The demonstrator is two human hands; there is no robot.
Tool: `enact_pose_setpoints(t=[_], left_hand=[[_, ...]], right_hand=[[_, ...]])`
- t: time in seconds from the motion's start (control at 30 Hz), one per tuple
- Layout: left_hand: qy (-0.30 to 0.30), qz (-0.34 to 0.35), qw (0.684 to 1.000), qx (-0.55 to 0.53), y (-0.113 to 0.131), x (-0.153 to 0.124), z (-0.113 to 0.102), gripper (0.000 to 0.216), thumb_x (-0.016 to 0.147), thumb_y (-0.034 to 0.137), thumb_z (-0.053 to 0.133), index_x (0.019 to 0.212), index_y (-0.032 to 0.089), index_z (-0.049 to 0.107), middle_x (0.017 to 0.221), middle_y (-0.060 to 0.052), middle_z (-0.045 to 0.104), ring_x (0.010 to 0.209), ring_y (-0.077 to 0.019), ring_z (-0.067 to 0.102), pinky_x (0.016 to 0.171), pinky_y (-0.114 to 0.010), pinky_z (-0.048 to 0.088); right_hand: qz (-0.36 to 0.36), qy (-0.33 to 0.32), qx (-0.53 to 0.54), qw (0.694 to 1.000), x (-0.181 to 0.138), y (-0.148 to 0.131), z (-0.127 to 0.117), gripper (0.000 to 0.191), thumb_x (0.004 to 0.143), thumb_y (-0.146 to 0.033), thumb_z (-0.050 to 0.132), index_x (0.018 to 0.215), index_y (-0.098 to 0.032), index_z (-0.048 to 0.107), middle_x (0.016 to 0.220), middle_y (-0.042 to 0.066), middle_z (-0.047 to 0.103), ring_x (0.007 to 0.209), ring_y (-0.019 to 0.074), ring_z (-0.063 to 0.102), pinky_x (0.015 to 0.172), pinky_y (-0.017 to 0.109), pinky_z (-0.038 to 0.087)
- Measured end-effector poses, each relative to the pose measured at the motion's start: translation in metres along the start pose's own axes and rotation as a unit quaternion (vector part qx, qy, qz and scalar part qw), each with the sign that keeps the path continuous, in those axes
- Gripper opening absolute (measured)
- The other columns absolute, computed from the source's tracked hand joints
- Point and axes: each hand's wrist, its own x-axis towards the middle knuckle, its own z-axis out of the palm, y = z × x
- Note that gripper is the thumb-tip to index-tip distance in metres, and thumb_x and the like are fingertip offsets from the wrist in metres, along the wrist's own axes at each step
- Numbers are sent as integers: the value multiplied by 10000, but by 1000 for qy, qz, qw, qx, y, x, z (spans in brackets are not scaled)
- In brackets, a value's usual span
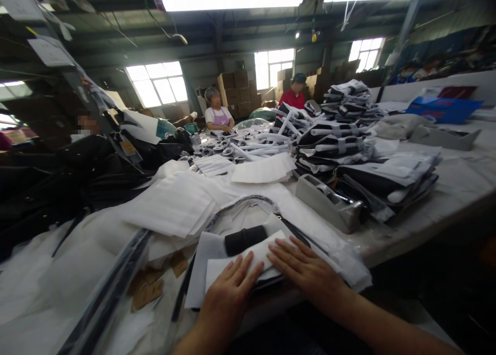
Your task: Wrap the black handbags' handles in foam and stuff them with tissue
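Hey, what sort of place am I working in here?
Likely a packing workshop or factory floor: black items with white wrapping are piled on the worktable near a grey tape dispenser, and cardboard boxes are stacked behind.

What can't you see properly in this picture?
In the head view:
Part of the white sheet between the hands: covered by the left hand and right hand.
Brown tags: any writing is too small and blurred.
Blue box: its red marks are too blurred to read.
Elbows: cut off by the bottom edge.
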Motion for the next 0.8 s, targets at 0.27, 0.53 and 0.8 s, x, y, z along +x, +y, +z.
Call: enact_pose_setpoints(t=[0.27,0.53,0.8], left_hand=[[-60,-33,997,33,25,15,-5,677,785,18,446,1439,193,458,1608,-19,234,1431,-348,344,1027,-542,504],[31,-45,995,77,32,18,23,502,968,76,360,1441,215,454,1479,-2,475,1318,-249,522,995,-490,531],[58,-58,994,71,33,15,25,452,1021,138,299,1420,242,483,1456,3,509,1301,-241,541,974,-489,542]], right_hand=[[33,10,1,999,-29,0,31,421,1042,-105,343,1436,-160,480,1421,40,576,1354,174,491,1182,399,378],[42,45,49,997,-23,1,24,399,1025,-102,389,1398,-145,526,1341,82,645,1309,189,542,1136,407,441],[429,99,281,853,-60,-39,-2,198,963,-302,554,1074,-257,712,1037,54,762,950,227,735,859,332,615]])
